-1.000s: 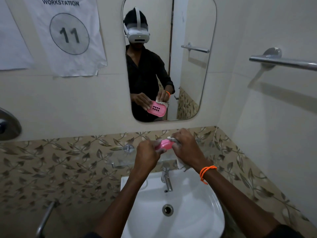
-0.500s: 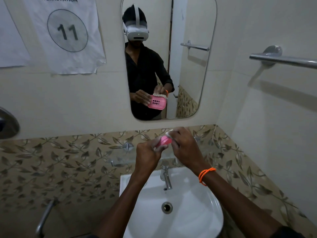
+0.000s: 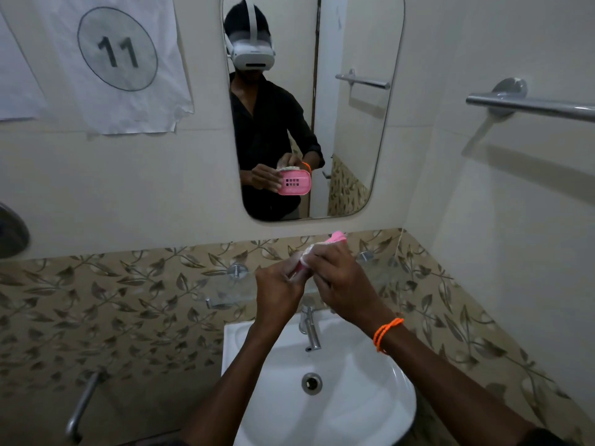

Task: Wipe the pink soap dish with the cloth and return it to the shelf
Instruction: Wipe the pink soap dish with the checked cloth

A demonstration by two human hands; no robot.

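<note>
Pink soap dish [image 3: 337, 238]: smooth plastic, rounded rectangle, slotted base; gripped between both hands above white basin [image 3: 380, 410]. Left hand [image 3: 279, 292] clasps its 7 o'clock end; right hand [image 3: 343, 284] pinches pale crumpled cloth [image 3: 308, 252] against it.

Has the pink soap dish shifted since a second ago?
Yes. The pink soap dish has risen slightly and tipped up away from the tap, gripped between both hands.
</note>
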